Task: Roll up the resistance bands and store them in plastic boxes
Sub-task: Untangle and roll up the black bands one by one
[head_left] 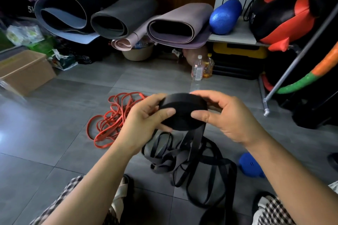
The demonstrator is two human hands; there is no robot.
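Observation:
A black resistance band wound into a thick flat roll [183,108] is held above the floor between both hands. My left hand [146,115] grips its left side, thumb on the near face. My right hand [223,115] grips its right side, thumb pressed on the near face. The unrolled tail [196,139] hangs down from the roll into a tangled heap of black bands [192,166] on the floor. A pile of red bands [113,118] lies on the tiles to the left. A clear plastic box [9,91] shows partly at the left edge.
A cardboard box [23,71] stands at the left. Rolled mats [113,16] lie at the back, with two bottles [202,66] and a yellow-black case [239,58] beneath a shelf. A metal rack leg [266,104] stands right. A blue object [250,165] lies near my right knee.

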